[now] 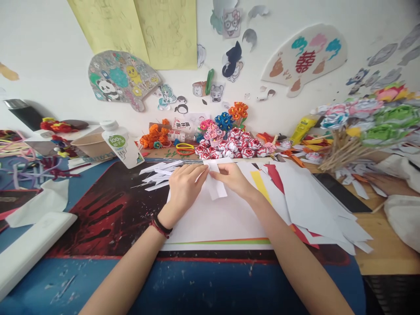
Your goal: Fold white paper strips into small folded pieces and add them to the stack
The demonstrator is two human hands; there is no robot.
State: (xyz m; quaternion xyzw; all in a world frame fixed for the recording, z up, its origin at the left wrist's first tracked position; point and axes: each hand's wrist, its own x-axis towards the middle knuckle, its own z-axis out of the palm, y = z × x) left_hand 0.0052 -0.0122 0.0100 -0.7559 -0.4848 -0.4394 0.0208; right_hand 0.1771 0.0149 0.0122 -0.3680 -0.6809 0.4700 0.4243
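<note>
Both hands meet over a stack of white paper sheets [216, 223], whose lower edge shows green and orange layers. My left hand [186, 183], with dark and red bands at the wrist, pinches the left edge of a small folded strip of white paper [217, 188]. From the other side my right hand [231, 177] grips the same strip between thumb and fingers. The strip hangs down a little from the fingers, a crease across it. Just left of my left hand lie several narrow white paper strips [154, 175] on a dark red-and-black mat [101, 218].
Behind the hands stand red-and-white paper flowers [236, 144] and a white bottle [121, 144]. To the right are loose white sheets [315, 205], a black phone [341, 192] and flowers on sticks [341, 148]. A long white case [36, 249] lies at left. At far right a person's hand [390, 183] shows.
</note>
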